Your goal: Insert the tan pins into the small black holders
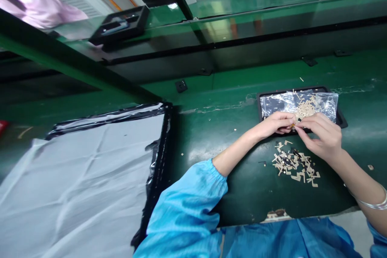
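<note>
My left hand (278, 123) and my right hand (323, 132) meet over the near edge of a black tray (342, 119). Both are closed, fingertips pinched on a small orange and dark part (292, 126) between them. Inside the tray, a clear plastic bag (278, 102) lies under a heap of small beige pieces (306, 108). Nearer to me on the green table, a loose pile of beige and black pieces (292, 163) is spread below my hands.
At the left lies a large black tray (167, 129) covered with a whitish sheet (99, 177). A green post (75, 64) slants across the upper left. Another black tray (121, 24) rests on the raised shelf, near a person's pink sleeve (45, 2).
</note>
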A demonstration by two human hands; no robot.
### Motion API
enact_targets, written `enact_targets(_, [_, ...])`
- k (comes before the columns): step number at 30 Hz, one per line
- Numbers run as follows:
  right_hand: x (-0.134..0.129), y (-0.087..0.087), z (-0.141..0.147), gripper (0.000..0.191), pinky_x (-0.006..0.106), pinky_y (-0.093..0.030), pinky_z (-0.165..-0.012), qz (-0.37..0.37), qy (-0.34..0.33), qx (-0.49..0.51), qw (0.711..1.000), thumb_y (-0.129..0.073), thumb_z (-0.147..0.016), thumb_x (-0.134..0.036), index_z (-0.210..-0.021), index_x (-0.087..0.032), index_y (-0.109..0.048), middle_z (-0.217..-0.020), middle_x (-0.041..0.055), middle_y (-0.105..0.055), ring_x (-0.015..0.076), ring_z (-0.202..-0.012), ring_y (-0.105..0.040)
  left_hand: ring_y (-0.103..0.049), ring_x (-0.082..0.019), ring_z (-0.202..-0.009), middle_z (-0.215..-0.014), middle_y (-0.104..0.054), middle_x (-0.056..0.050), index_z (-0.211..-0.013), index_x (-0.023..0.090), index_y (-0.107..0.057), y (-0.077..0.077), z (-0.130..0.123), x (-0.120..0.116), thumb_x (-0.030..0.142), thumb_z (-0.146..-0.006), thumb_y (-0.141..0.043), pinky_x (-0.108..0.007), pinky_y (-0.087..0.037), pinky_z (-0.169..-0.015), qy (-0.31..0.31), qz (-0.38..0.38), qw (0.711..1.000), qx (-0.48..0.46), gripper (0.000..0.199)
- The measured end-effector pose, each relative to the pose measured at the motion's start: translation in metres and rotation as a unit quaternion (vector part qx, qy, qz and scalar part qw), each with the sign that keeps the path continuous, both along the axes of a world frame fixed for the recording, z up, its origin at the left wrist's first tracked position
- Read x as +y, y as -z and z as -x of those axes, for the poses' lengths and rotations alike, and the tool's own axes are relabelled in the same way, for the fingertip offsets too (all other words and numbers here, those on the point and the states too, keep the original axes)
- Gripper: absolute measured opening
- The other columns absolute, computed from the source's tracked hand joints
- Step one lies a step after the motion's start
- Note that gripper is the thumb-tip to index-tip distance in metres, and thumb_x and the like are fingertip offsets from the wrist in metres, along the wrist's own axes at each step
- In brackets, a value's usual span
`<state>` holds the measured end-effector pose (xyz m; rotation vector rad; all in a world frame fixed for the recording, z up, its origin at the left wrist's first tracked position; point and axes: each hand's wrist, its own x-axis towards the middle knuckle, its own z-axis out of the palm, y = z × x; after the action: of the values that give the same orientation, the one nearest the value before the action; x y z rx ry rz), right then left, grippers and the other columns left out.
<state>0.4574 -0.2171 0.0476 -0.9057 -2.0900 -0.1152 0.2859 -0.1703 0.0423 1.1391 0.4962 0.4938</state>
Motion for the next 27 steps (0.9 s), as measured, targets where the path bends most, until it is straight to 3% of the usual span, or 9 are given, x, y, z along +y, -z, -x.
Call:
enact_targets(6, [-0.001,-0.002,0.001,0.02,0.028,-0.049,-0.058,0.015,-0.006,0.03,0.999,-0.063,-0.074,-0.006,-0.085,-0.022,-0.058,-0.074,0.0007,-0.066,0.0144,-0.067,-0.061,-0.028,-0.005,-0.045,-0.053,-0.036,0.006,-0.074,0.016,-0.051,0.0,-0.001,-0.002,0.036,-0.08,-0.055,-0.02,-0.016,-0.043,-0.024,-0.02,0.999,-0.023,0.022])
enact_targets(8, [-0.002,-0.002,0.001,0.022,0.027,-0.048,-0.057,0.018,-0.001,0.04,0.999,-0.064,-0.073,-0.005,-0.084,-0.022,-0.057,-0.072,0.0005,-0.065,0.0144,-0.066,-0.061,-0.03,-0.006,-0.045,-0.052,-0.036,0.007,-0.08,0.017,-0.053,-0.004,0.0,-0.001,0.035,-0.079,-0.056,-0.02,-0.019,-0.043,-0.092,-0.056,0.994,-0.027,0.019])
enact_targets(10, [-0.003,-0.002,0.0,0.023,0.027,-0.048,-0.057,0.017,0.003,0.047,0.999,-0.065,-0.072,-0.004,-0.083,-0.022,-0.056,-0.071,0.0004,-0.064,0.0145,-0.065,-0.06,-0.034,-0.006,-0.047,-0.055,-0.041,0.006,-0.079,0.017,-0.053,-0.011,0.007,0.005,0.031,-0.078,-0.058,-0.019,-0.025,-0.046,-0.231,-0.132,0.964,0.01,0.015])
enact_targets(13, [-0.003,0.0,0.0,0.024,0.027,-0.048,-0.056,0.014,-0.001,0.055,0.998,-0.066,-0.07,-0.003,-0.082,-0.021,-0.056,-0.07,0.0,-0.064,0.0144,-0.064,-0.06,-0.044,-0.007,-0.057,-0.063,-0.049,0.003,-0.075,0.016,-0.053,-0.016,0.033,0.026,0.024,-0.081,-0.056,-0.019,-0.035,-0.055,-0.464,-0.274,0.833,0.124,0.01])
enact_targets(15, [-0.003,0.001,0.0,0.023,0.027,-0.048,-0.056,0.012,-0.006,0.055,0.998,-0.066,-0.071,-0.003,-0.082,-0.021,-0.056,-0.07,-0.0002,-0.063,0.0141,-0.064,-0.06,-0.049,-0.009,-0.065,-0.068,-0.053,0.002,-0.078,0.016,-0.054,-0.012,0.062,0.046,0.019,-0.083,-0.054,-0.02,-0.04,-0.063,-0.551,-0.333,0.736,0.209,0.006])
enact_targets(17, [-0.002,0.002,0.001,0.023,0.027,-0.048,-0.056,0.012,-0.011,0.052,0.999,-0.065,-0.071,-0.003,-0.082,-0.021,-0.056,-0.07,-0.0001,-0.064,0.0139,-0.064,-0.06,-0.054,-0.011,-0.076,-0.08,-0.058,-0.002,-0.081,0.016,-0.054,-0.001,0.097,0.066,0.011,-0.082,-0.052,-0.021,-0.043,-0.073,-0.603,-0.334,0.656,0.308,0.005])
enact_targets(19, [-0.002,0.002,0.002,0.022,0.026,-0.048,-0.056,0.011,-0.012,0.049,0.999,-0.064,-0.072,-0.003,-0.082,-0.021,-0.056,-0.07,0.0002,-0.064,0.0138,-0.065,-0.06,-0.057,-0.012,-0.085,-0.098,-0.059,-0.004,-0.089,0.016,-0.054,0.014,0.133,0.081,0.01,-0.081,-0.055,-0.023,-0.045,-0.082,-0.64,-0.262,0.561,0.455,0.01])
enact_targets(23, [-0.002,0.002,0.003,0.022,0.025,-0.049,-0.057,0.017,-0.01,0.045,0.999,-0.065,-0.071,-0.003,-0.081,-0.019,-0.055,-0.069,0.0012,-0.063,0.0134,-0.065,-0.06,-0.047,-0.028,-0.117,-0.12,-0.05,-0.018,-0.106,0.011,-0.047,0.033,0.192,0.095,0.011,-0.08,-0.056,-0.043,-0.038,-0.099,-0.683,-0.156,0.465,0.542,0.027])
enact_targets(27, [-0.002,0.001,0.003,0.022,0.025,-0.049,-0.057,0.02,-0.007,0.039,0.999,-0.065,-0.071,-0.001,-0.081,-0.018,-0.056,-0.069,0.002,-0.064,0.0133,-0.065,-0.059,-0.04,-0.035,-0.126,-0.129,-0.045,-0.022,-0.112,0.009,-0.044,0.037,0.224,0.104,0.023,-0.079,-0.061,-0.049,-0.035,-0.102,-0.668,-0.089,0.419,0.608,0.04])
